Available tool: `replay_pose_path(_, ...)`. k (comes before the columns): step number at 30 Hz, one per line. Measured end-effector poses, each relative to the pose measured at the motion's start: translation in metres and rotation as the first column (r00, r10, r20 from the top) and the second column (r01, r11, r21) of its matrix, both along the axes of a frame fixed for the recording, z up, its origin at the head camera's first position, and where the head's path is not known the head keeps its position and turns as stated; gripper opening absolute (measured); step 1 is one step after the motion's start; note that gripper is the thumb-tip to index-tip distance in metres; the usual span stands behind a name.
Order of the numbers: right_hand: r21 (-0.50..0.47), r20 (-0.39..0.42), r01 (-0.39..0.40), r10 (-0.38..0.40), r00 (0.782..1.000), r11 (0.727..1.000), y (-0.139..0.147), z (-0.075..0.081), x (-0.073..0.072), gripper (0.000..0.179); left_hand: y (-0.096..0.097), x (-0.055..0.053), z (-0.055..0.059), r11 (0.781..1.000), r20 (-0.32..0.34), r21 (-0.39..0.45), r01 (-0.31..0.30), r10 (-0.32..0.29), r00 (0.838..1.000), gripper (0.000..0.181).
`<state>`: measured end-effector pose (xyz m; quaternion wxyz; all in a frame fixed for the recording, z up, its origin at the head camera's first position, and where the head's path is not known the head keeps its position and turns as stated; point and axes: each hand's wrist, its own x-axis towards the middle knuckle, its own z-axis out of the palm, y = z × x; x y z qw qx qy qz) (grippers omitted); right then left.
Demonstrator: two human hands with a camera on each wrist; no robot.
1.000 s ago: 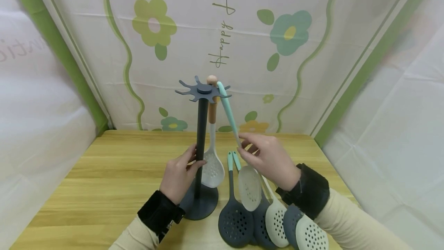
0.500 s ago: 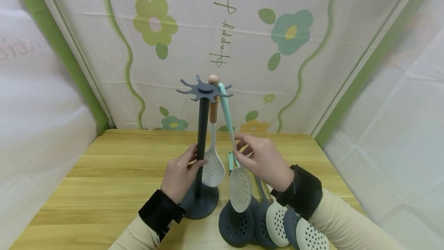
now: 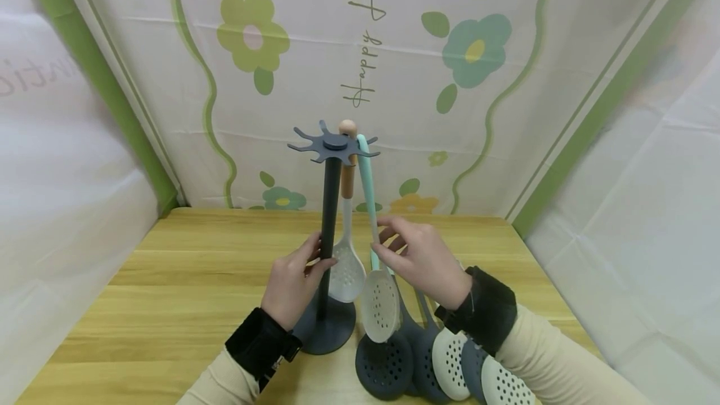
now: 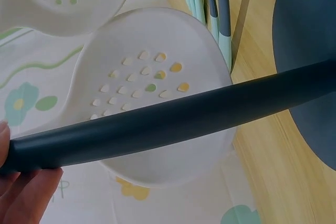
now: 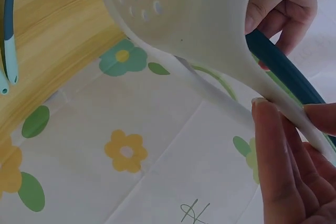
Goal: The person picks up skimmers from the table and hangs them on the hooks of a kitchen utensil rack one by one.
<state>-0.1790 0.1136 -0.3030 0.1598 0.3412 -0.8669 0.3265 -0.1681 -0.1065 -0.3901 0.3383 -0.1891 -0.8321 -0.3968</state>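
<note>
My left hand [image 3: 288, 286] grips the dark post of a utensil stand [image 3: 331, 205], which has a round base and a star-shaped hook top. A white slotted spoon [image 3: 347, 275] with a wooden handle hangs from the stand behind the post. My right hand [image 3: 422, 258] pinches the neck of a cream skimmer [image 3: 379, 311], thumb on one side and fingers on the other. The skimmer's mint handle reaches up to the hooks, its tip overlapping one of them. In the right wrist view the perforated skimmer head [image 5: 205, 14] overlaps part of the left hand and post.
Several grey and cream skimmers lie side by side on the wooden table [image 3: 185, 305] at front right, including a dark one [image 3: 385, 367] and a cream one [image 3: 505, 386]. A flower-printed cloth [image 3: 315, 80] stands behind the table.
My right hand has moved slightly left with the skimmer, bringing its head closer to the stand and its handle more upright. The left hand stays on the post.
</note>
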Motion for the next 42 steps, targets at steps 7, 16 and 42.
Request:
replay_pose_path(7,-0.016,0.014,-0.018,0.019,1.0,1.0,-0.003,0.0,0.0,0.035,0.0,0.0,0.0,1.0,0.002,0.012,0.01,-0.01,1.0,0.035)
replay_pose_path(16,-0.031,0.062,-0.024,0.026,0.998,0.999,-0.008,-0.001,-0.002,0.039,-0.001,-0.001,0.0,1.0,-0.007,0.015,0.016,-0.015,1.0,0.037)
replay_pose_path(42,-0.042,0.158,-0.107,0.112,0.981,0.993,-0.01,-0.009,-0.01,0.049,-0.002,-0.001,-0.003,0.998,0.032,-0.023,0.059,-0.058,0.998,0.043)
